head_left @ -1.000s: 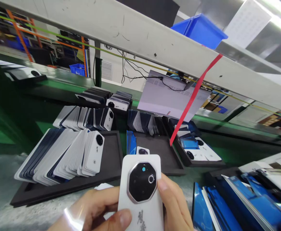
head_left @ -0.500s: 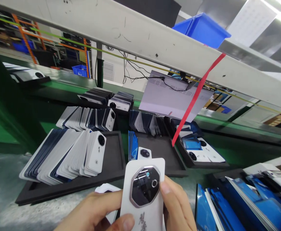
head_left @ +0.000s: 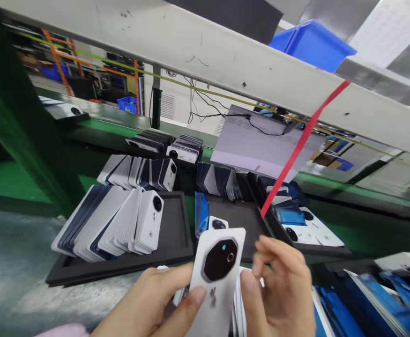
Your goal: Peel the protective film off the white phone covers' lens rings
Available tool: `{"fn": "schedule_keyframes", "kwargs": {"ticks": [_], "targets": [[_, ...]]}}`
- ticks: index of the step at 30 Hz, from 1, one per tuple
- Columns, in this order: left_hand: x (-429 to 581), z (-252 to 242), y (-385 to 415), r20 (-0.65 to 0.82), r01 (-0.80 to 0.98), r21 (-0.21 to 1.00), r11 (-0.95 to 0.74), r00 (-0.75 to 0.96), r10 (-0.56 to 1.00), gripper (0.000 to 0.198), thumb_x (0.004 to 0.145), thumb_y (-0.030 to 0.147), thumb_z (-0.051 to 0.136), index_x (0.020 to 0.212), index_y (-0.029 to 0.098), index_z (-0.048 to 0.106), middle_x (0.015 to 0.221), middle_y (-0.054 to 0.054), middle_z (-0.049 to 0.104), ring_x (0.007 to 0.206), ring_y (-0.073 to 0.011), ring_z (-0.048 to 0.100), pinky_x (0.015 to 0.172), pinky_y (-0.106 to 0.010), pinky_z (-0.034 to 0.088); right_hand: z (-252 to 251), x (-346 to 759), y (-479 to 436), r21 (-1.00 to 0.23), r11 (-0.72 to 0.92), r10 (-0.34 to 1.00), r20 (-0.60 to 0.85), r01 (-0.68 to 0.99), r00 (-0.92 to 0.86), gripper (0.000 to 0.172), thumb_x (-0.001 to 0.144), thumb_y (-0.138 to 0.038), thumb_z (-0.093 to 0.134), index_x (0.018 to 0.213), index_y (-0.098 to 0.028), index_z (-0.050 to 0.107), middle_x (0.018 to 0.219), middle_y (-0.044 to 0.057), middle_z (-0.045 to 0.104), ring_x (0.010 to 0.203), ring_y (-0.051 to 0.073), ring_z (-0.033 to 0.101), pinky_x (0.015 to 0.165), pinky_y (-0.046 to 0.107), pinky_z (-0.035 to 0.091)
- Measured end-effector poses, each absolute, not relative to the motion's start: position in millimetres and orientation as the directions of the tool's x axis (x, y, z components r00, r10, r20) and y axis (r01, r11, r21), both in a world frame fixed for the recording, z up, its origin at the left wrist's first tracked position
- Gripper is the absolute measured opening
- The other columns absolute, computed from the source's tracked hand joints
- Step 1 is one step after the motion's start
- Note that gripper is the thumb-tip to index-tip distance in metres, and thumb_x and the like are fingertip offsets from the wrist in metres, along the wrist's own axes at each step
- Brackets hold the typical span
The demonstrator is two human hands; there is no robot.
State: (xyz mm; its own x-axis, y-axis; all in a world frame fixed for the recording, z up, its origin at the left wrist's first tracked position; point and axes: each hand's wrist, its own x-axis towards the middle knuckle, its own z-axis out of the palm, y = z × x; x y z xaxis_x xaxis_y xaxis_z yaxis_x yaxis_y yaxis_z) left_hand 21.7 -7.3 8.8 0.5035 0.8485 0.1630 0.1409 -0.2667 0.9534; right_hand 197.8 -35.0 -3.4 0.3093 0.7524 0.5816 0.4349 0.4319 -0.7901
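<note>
My left hand (head_left: 152, 306) grips a white phone back cover (head_left: 215, 281) with a black octagonal camera panel, thumb pressed on its lower face, tilted to the right. More white covers are stacked under it in the same hand. My right hand (head_left: 282, 290) is beside the cover's right edge, thumb near the edge, fingers curled and lifted off it. Just beyond stands another white cover (head_left: 218, 223) in a black tray (head_left: 243, 220).
A black tray (head_left: 171, 243) at left holds several fanned white covers (head_left: 120, 224). More rows stand behind (head_left: 141, 171). A tray at right (head_left: 306, 229) holds blue-filmed covers. Blue film sheets (head_left: 366, 299) lie at lower right. A red strap (head_left: 303, 140) hangs from the overhead beam.
The cover has tilted to the right. My right hand has let go of its edge and its fingers have lifted. The view has shifted left.
</note>
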Motion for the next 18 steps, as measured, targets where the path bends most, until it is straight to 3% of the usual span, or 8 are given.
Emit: {"fn": "schedule_keyframes", "kwargs": {"ticks": [2,4,8,10,14,18], "targets": [[25.8,7.2,1.0,0.183,0.185,0.931,-0.314,0.507,0.842,0.031,0.106,0.034,0.047,0.094,0.025,0.074,0.086,0.002,0.077,0.075,-0.0173,0.070,0.073,-0.021,0.053,-1.3,197.0,-32.4,-0.717,0.514,0.746,0.645,0.470,0.168,0.014,0.096,-0.030,0.067,0.110,-0.034,0.068,0.090,0.000,0.058,0.063,0.015,0.046,0.050,0.027,0.035],[27.8,1.3,6.3,0.172,0.235,0.914,-0.332,0.515,0.840,0.026,0.104,0.022,0.046,0.091,0.023,0.068,0.089,0.001,0.076,0.079,-0.0162,0.070,0.075,-0.021,0.051,-2.3,196.7,-29.7,-0.732,0.520,0.813,0.582,0.440,0.007,0.008,0.093,-0.032,0.072,0.100,-0.033,0.073,0.080,-0.001,0.060,0.060,0.015,0.048,0.050,0.027,0.036],[30.6,-9.3,9.1,0.162,0.314,0.882,-0.352,0.499,0.851,0.019,0.092,0.011,0.047,0.078,0.022,0.053,0.077,-0.002,0.069,0.071,-0.0199,0.066,0.067,-0.026,0.045,-8.1,196.2,-21.9,-0.769,0.493,0.868,0.463,0.407,-0.177,0.025,0.079,-0.027,0.085,0.102,-0.032,0.079,0.084,0.000,0.070,0.055,0.012,0.047,0.045,0.024,0.034],[32.4,-10.2,9.4,0.151,0.314,0.882,-0.351,0.516,0.843,0.016,0.085,0.009,0.051,0.075,0.022,0.050,0.076,-0.004,0.069,0.070,-0.0219,0.066,0.064,-0.028,0.044,-9.4,195.8,-20.4,-0.809,0.480,0.876,0.423,0.339,-0.231,0.022,0.078,-0.022,0.085,0.097,-0.031,0.079,0.083,-0.001,0.071,0.053,0.010,0.044,0.045,0.023,0.033],[34.9,-6.9,9.8,0.132,0.266,0.909,-0.321,0.548,0.826,0.027,0.101,0.021,0.041,0.084,0.019,0.062,0.085,-0.007,0.073,0.078,-0.0231,0.070,0.071,-0.028,0.051,-2.8,202.5,-26.1,-0.929,0.346,0.933,0.324,0.135,-0.158,0.005,0.087,-0.026,0.079,0.085,-0.030,0.077,0.076,-0.003,0.065,0.052,0.009,0.040,0.047,0.024,0.028],[32.7,-2.2,5.9,0.106,0.229,0.937,-0.262,0.529,0.842,0.032,0.105,0.031,0.046,0.087,0.019,0.069,0.081,-0.002,0.073,0.077,-0.0201,0.070,0.071,-0.024,0.053,13.3,224.0,-29.0,-0.939,0.319,0.948,0.317,0.131,-0.035,0.007,0.094,-0.030,0.071,0.087,-0.031,0.074,0.077,-0.001,0.064,0.063,0.013,0.055,0.054,0.023,0.040]]}}
